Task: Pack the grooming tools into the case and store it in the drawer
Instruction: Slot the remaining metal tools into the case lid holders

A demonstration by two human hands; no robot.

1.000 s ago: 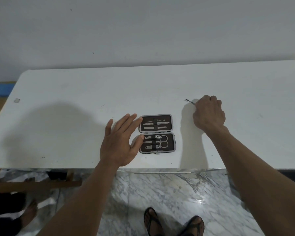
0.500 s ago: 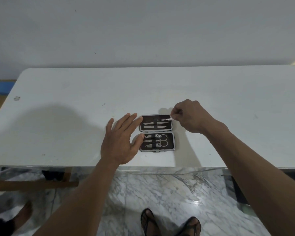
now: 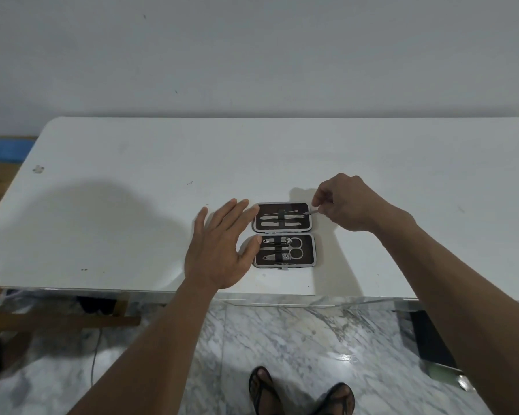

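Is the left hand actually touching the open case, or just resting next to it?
Touching. In the head view, the left hand lies flat on the table, with its fingertips and thumb overlapping the left edge of the open case; no gap shows.

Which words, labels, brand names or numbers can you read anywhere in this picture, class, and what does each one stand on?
None can be read.
The open case shows no legible label on its lining or frame.
Any stamp on the nail clippers or scissors is too small to read.
The slim tool in the right hand shows no marking.
The table bears only specks.
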